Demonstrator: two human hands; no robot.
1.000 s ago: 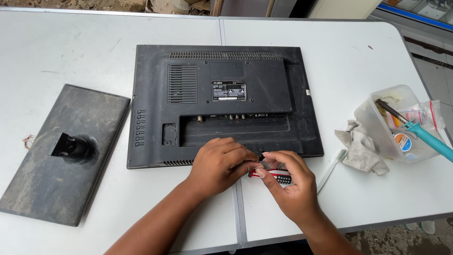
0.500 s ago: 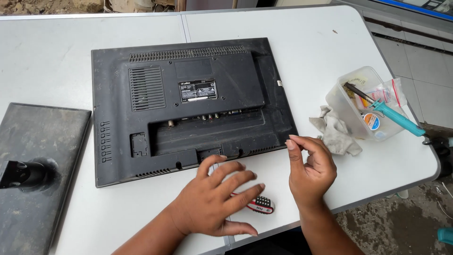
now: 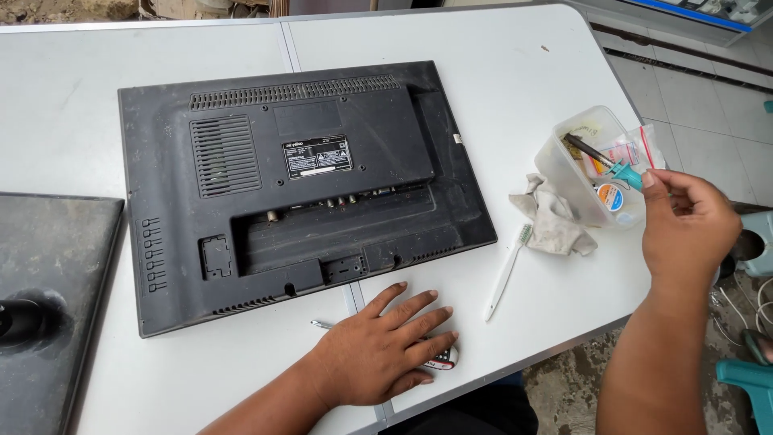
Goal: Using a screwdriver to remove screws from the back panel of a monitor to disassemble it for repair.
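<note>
Since half a second ago, the right hand [image 3: 688,221] has left the spot beside the television's lower edge and swung out to the clear plastic tub [image 3: 584,165] at the right edge of the table; the left hand [image 3: 382,350] has stayed flat near the front edge, and the whole scene now sits further left in the head view.

Head view: the right hand is raised by the tub, thumb and forefinger pinched at the teal handle of a tool [image 3: 620,167] that sticks out of it; whether the tips actually clamp the handle or only touch it I cannot tell. The left hand lies palm down with fingers spread on the white table [image 3: 523,72], covering most of a small red, black and white object [image 3: 441,360], which peeks out under the fingertips; the hand presses on it rather than gripping it. A thin metal pin [image 3: 322,325] shows just left of that hand.

The black flat-screen television [image 3: 298,189] lies face down, back panel up, across the seam between the two tabletops. Its dusty stand base [image 3: 48,298] lies at the left edge. Between television and tub sit a crumpled grey rag [image 3: 551,221] and a white toothbrush [image 3: 506,272], the brush head touching the rag.
</note>
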